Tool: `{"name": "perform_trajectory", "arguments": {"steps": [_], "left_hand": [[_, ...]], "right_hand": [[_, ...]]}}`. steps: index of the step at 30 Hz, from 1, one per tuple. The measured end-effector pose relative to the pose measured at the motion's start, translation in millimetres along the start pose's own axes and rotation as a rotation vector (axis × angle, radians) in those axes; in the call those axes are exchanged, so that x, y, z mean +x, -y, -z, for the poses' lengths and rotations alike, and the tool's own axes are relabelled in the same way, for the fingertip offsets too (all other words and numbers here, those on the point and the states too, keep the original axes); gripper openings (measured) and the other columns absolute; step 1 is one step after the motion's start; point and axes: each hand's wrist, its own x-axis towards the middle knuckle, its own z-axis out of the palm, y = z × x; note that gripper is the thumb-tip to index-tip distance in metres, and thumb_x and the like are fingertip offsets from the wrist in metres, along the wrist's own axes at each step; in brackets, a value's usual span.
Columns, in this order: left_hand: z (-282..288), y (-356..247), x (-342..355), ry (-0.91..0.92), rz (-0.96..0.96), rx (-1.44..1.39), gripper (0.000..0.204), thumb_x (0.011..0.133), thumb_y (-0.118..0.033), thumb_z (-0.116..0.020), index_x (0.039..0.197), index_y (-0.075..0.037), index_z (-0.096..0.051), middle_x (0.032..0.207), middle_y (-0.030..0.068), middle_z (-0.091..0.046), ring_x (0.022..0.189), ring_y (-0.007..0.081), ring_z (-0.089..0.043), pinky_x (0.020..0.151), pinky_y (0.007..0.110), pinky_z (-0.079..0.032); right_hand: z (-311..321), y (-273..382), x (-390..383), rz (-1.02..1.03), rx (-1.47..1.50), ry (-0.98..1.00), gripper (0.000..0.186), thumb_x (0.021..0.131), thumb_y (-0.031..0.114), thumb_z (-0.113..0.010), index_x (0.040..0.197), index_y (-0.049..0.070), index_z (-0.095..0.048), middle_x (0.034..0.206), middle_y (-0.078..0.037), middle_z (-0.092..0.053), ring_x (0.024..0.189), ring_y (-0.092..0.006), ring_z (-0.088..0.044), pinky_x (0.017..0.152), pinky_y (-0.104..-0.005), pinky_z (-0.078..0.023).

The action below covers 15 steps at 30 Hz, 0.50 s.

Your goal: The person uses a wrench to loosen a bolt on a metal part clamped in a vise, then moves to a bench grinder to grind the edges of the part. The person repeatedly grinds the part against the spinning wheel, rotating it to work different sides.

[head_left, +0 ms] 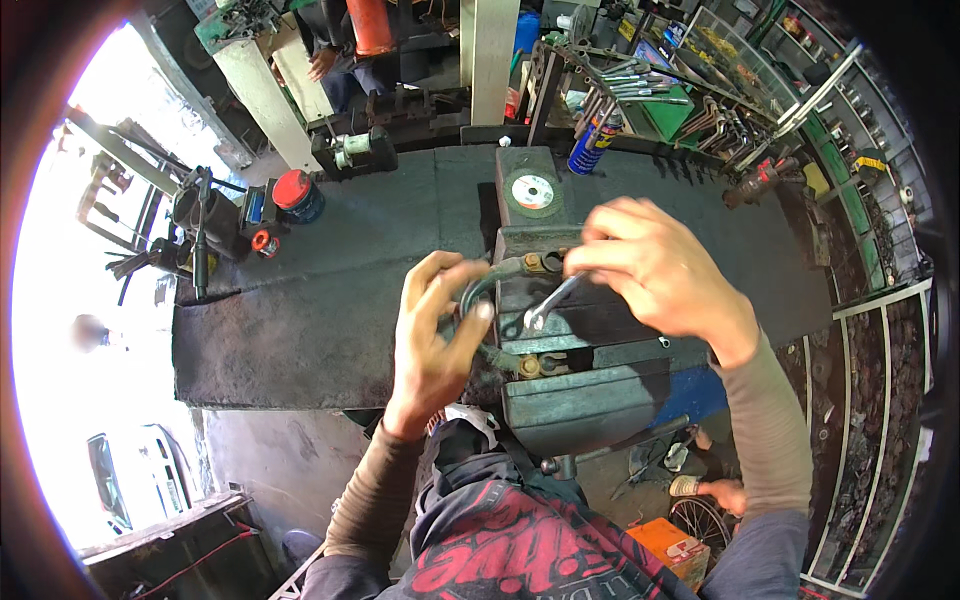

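In my left hand (pixel 440 335), the fingers are closed around a thick dark cable (pixel 488 284) bent into a loop. Brass-coloured clamps sit at its two ends: an upper clamp (pixel 535 263) and a lower clamp (pixel 530 367), both over the bench vise (pixel 600 405). My right hand (pixel 650 265) is slightly blurred and pinches a silver wrench (pixel 550 305). The wrench's head points down and left, between the two clamps. It looks apart from both of them. A cutting disc (pixel 533 192) lies flat on the vise's far end.
The dark workbench (pixel 330 330) spreads left and right of the vise. Behind stand a blue spray can (pixel 596 142) and a rack of wrenches (pixel 640 85). At left are a red-lidded tin (pixel 294 195) and a red ring (pixel 265 244). Another person's hand (pixel 322 65) shows at the far side.
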Motion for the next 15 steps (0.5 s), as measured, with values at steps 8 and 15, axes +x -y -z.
{"name": "perform_trajectory", "arguments": {"steps": [8, 15], "left_hand": [[1, -11, -20, 0.225, -0.29, 0.131, 0.015, 0.087, -0.002, -0.067, 0.1, -0.005, -0.074, 0.096, 0.0088, -0.069, 0.105, 0.0326, -0.063, 0.101, 0.043, -0.046], [-18, -20, -33, 0.064, -0.251, 0.248, 0.012, 0.077, -0.012, -0.083, 0.087, -0.012, -0.077, 0.082, 0.0024, -0.065, 0.088, 0.0242, -0.055, 0.084, 0.037, -0.043]], "right_hand": [[-40, 110, -97, -0.583, 0.454, -0.029, 0.035, 0.091, 0.015, -0.071, 0.124, 0.005, -0.068, 0.09, -0.018, -0.069, 0.079, -0.0392, -0.068, 0.068, -0.0462, -0.054], [-82, 164, -87, -0.898, 0.64, -0.223, 0.036, 0.097, 0.018, -0.069, 0.129, 0.002, -0.064, 0.079, -0.024, -0.067, 0.07, -0.0431, -0.068, 0.06, -0.0461, -0.052]]}}
